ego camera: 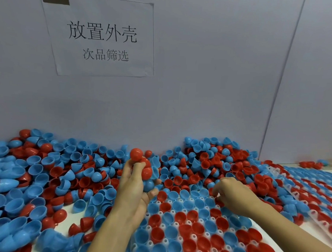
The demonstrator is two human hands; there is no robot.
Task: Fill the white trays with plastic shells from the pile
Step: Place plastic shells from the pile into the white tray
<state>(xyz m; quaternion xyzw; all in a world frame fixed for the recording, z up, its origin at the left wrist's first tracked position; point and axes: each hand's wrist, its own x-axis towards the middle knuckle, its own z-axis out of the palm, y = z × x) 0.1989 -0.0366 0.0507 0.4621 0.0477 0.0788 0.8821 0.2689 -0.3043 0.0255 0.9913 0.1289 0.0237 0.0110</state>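
In the middle of the bench, the left hand is curled round a clutch of red and blue shells, one red shell perched at the top of its fingers. Just to the right, the right hand reaches palm down over the far edge of the near white tray, fingers bent at a red shell there; whether it pinches it I cannot tell. The tray's pockets hold red and blue shells. The loose pile spreads behind and left, against a grey wall with a paper sign; a second filled tray lies right
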